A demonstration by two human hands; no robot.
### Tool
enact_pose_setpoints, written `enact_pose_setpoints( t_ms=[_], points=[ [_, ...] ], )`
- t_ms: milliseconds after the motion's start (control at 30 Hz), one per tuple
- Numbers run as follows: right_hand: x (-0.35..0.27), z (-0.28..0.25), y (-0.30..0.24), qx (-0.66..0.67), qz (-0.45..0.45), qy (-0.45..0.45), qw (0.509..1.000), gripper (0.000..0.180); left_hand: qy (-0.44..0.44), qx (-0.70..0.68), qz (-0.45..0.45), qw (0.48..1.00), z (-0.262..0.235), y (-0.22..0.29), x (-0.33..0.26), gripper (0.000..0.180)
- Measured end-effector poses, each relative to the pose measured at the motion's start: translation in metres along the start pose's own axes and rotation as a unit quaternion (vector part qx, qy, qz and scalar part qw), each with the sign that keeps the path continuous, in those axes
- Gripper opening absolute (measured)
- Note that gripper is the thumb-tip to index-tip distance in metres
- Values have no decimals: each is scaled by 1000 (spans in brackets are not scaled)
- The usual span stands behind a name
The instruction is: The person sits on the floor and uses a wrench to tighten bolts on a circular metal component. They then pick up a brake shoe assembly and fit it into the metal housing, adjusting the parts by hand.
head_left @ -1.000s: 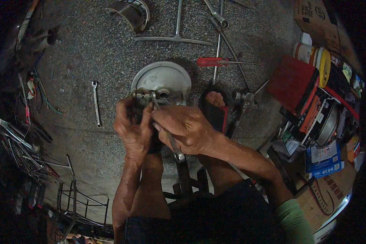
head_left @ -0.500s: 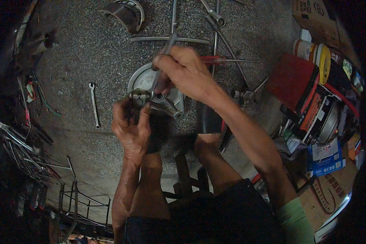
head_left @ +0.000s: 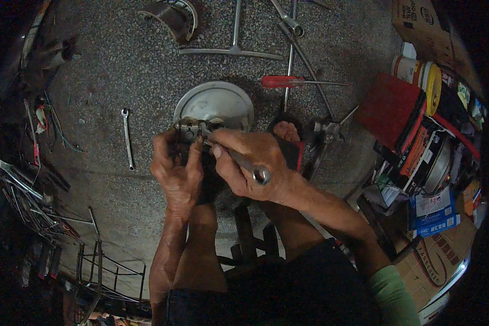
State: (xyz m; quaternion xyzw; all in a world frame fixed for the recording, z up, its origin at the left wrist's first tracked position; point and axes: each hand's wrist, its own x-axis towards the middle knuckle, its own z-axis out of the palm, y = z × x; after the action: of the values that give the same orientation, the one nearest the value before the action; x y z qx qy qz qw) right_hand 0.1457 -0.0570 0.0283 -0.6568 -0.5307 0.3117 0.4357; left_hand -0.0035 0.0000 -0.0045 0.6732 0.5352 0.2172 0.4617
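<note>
Round metal plate (head_left: 216, 100) lies on the speckled floor (head_left: 103, 125), its near rim partly covered. A red box (head_left: 391, 111) and other stacked goods line the floor's right edge; metal rods (head_left: 27, 209) crowd its left edge. Room to move is wider left of the plate, where only a slim spanner (head_left: 127, 139) lies close. Past the far rim sits a T-shaped bar (head_left: 261, 55); off the right rim, a red-handled screwdriver (head_left: 281, 82).

Over the near rim, the right hand (head_left: 242, 144) keeps a clenched grip on a wrench (head_left: 257, 173), whose long axis slants from far left to near right. The left hand (head_left: 176, 168) pinches a small metal cylinder (head_left: 188, 129) at its fingertips, leftward of the right grip. The wrench's far end is at the cylinder's right end; contact cannot be told.
</note>
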Motion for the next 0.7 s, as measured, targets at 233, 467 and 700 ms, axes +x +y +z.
enact_pose_setpoints(
  t_ms=[233,467,700],
  points=[
    [1,2,-5,16,-43,-13,999,21,-6,11,27,1000,-1,-3,-1,31],
    [33,-10,-3,6,85,-135,987,23,-12,0,8,1000,-3,-7,-2,34],
    [63,-10,36,120,208,-82,967,26,-16,-3,-33,999,0,-5,-3,33]
  ],
)
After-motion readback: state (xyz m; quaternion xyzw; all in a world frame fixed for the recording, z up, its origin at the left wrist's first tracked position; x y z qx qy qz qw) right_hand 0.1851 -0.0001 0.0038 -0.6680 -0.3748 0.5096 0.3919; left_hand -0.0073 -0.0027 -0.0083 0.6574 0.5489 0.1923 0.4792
